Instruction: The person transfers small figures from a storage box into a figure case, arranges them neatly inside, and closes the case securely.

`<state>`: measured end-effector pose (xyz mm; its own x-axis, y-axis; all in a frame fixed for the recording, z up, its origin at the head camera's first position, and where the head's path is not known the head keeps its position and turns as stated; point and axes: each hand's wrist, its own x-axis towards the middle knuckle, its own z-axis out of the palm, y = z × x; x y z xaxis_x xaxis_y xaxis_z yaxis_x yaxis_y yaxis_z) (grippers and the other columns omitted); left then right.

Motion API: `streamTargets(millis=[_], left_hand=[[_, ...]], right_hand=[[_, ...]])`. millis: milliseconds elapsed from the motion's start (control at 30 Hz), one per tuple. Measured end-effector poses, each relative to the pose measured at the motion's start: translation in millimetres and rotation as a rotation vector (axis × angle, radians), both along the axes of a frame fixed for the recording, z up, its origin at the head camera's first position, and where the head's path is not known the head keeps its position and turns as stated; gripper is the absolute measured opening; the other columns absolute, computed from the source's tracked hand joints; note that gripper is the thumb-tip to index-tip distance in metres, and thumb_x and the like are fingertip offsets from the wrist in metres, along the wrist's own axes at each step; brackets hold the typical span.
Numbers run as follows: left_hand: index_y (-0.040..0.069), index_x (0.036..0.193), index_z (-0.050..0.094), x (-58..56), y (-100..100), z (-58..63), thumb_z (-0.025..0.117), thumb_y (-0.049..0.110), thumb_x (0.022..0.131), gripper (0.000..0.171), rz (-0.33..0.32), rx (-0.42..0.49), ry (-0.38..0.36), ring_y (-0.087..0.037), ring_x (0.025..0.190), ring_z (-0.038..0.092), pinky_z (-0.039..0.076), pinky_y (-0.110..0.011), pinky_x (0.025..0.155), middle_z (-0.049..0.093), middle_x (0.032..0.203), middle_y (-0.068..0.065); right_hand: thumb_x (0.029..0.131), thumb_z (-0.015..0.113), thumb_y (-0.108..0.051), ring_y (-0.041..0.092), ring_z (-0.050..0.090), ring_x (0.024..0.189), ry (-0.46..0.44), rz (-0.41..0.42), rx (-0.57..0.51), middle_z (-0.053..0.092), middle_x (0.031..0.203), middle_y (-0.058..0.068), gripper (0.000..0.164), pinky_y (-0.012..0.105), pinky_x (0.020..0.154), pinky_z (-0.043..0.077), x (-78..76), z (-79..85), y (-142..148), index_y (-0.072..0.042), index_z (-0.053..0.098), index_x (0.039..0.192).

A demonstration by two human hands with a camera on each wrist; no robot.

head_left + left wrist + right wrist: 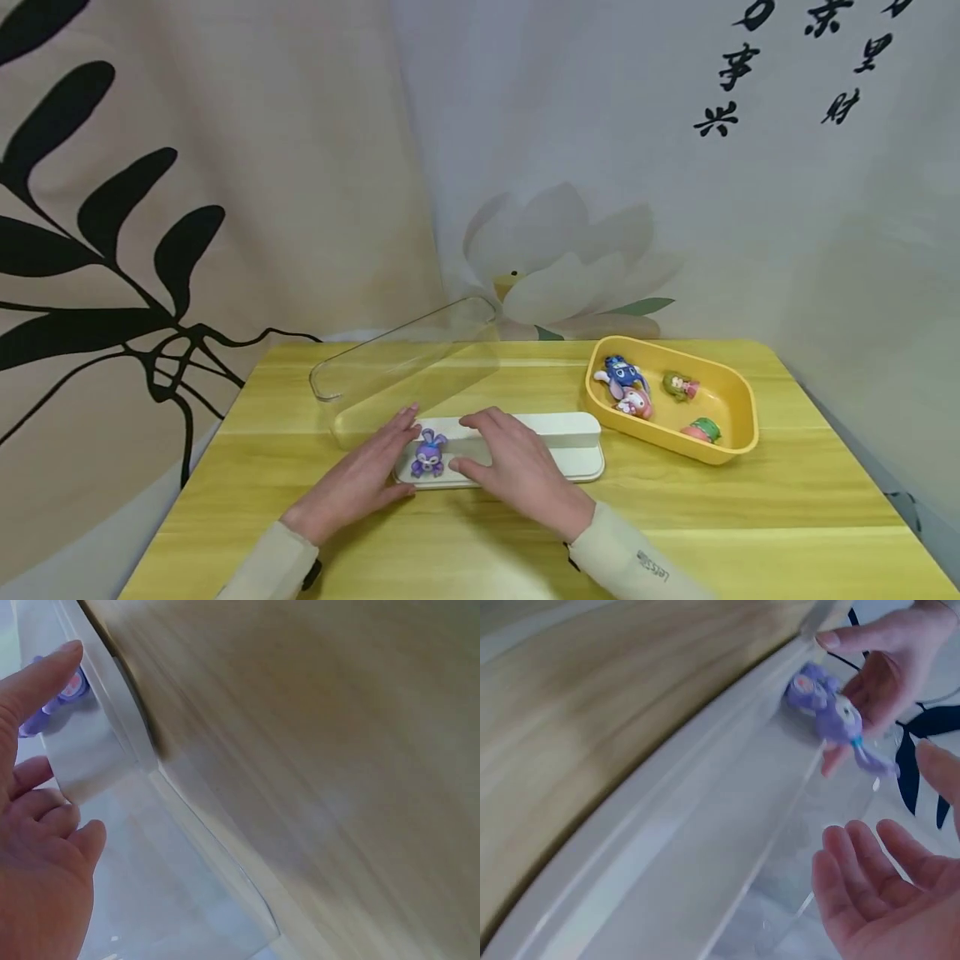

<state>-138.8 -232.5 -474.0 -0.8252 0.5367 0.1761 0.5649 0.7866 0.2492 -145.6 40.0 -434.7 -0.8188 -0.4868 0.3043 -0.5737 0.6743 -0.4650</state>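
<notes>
A purple rabbit figurine [428, 454] with blue at its ears stands at the left end of a long white base [536, 471] with a raised step along its back. My left hand [367, 479] is around that left end, thumb at the front corner and fingers toward the back, none curled round the figurine. Just right of the figurine, my right hand [517, 467] hovers over the base with fingers spread and nothing in them. In the right wrist view, its palm and loosely bent fingers [885, 877] are apart from the figurine [832, 712].
A clear plastic cover [408, 358] lies behind the base at the back left of the wooden table [720, 517]. To the right, a yellow tray [675, 446] holds several small figurines, including a blue one [621, 372] and a pink-and-white one [634, 403]. A printed curtain hangs behind.
</notes>
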Motion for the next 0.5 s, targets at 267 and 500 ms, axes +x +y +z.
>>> streamTargets(millis=[267, 500], left_hand=[[0.000, 0.159, 0.035, -0.3, 2, -0.2, 0.088, 0.031, 0.082, 0.099, -0.001, -0.014, 0.003, -0.034, 0.152, 0.031, 0.035, -0.048, 0.118, 0.024, 0.169, -0.016], [0.001, 0.158, 0.038, -2.8, 3, -3.2, 0.088, 0.033, 0.083, 0.096, -0.034, -0.041, 0.065, -0.035, 0.152, 0.030, 0.035, -0.051, 0.119, 0.028, 0.167, -0.018]], right_hand=[[0.095, 0.074, -0.046, 0.022, 0.064, 0.119, 0.043, -0.092, -0.059, 0.068, 0.126, -0.001, 0.047, 0.045, 0.096, 0.058, 3.0, 8.1, 46, -0.015, 0.066, 0.129], [0.096, 0.073, -0.045, 0.025, 0.062, 0.123, 0.033, -0.153, -0.085, 0.067, 0.131, 0.002, 0.050, 0.048, 0.102, 0.055, 2.2, 13.6, 92, -0.012, 0.064, 0.132]])
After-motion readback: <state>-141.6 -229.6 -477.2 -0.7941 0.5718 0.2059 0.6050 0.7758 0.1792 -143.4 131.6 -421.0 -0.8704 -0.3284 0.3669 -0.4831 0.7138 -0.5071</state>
